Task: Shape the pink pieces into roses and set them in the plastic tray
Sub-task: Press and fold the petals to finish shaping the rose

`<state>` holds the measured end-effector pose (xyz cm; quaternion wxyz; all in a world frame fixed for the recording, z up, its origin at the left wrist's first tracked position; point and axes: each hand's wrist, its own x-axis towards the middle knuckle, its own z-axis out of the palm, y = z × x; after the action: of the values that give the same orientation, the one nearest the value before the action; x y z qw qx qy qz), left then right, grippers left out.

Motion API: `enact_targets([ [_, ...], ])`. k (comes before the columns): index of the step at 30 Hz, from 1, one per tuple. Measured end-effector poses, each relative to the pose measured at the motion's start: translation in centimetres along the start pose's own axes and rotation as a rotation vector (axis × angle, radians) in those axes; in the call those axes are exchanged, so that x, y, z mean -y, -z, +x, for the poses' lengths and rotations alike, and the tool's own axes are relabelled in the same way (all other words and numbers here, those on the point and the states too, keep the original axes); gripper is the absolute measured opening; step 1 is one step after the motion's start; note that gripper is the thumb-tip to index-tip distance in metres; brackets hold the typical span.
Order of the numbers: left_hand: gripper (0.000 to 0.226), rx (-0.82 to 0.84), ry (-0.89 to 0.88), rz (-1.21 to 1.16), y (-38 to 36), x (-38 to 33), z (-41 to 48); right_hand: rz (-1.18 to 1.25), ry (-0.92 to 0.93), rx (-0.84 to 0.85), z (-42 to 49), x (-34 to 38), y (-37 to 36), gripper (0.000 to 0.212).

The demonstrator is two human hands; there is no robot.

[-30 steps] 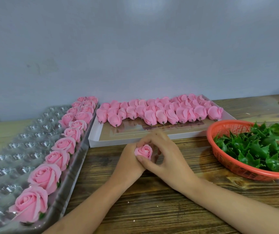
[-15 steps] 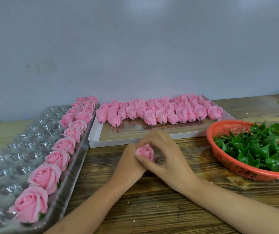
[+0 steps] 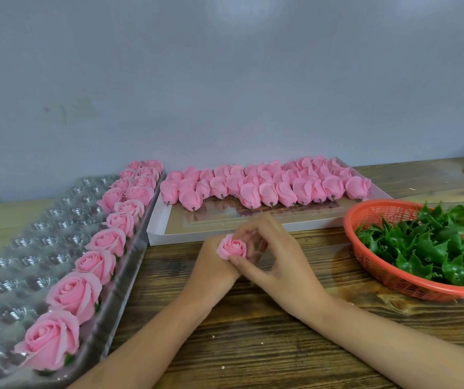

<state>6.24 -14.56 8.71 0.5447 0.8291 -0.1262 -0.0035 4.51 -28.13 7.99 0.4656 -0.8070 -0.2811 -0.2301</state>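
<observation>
A small pink rose [image 3: 232, 247] is held between both hands above the wooden table, just in front of the white tray. My left hand [image 3: 212, 266] grips it from below and the left. My right hand [image 3: 274, 258] pinches its petals with thumb and curled fingers from the right. The clear plastic tray [image 3: 23, 245] lies at the left, with several finished roses [image 3: 73, 293] lined along its right side. Several closed pink pieces [image 3: 267, 186] lie in rows on the white tray [image 3: 225, 234] at the back.
An orange basket [image 3: 371, 265] of green leaf pieces [image 3: 432, 248] stands at the right. The grey wall rises just behind the trays. Bare wooden tabletop [image 3: 253, 332] lies under my forearms.
The hands stay in place. The right hand's fingers have shifted slightly round the rose, and more of the rose shows between the hands.
</observation>
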Motion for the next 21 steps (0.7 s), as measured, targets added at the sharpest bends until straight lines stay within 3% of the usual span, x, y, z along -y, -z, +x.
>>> enact_targets([
  [6, 0.012, -0.052, 0.007, -0.018, 0.0, 0.3, 0.1, 0.14, -0.086, -0.065, 0.0, -0.3, -0.1, 0.033],
  [9, 0.028, -0.125, 0.069, -0.168, 0.1, 0.4, -0.2, 0.263, -0.185, -0.153, 0.2, -0.8, 0.1, 0.021],
  [14, 0.015, -0.168, 0.122, -0.246, 0.5, -0.1, -0.1, 0.414, -0.357, -0.264, 0.8, -1.8, 0.3, 0.012],
  [21, 0.02, -0.057, 0.061, -0.332, 2.9, -3.4, -1.2, 0.454, -0.463, -0.295, 1.1, -2.1, 0.3, 0.014],
])
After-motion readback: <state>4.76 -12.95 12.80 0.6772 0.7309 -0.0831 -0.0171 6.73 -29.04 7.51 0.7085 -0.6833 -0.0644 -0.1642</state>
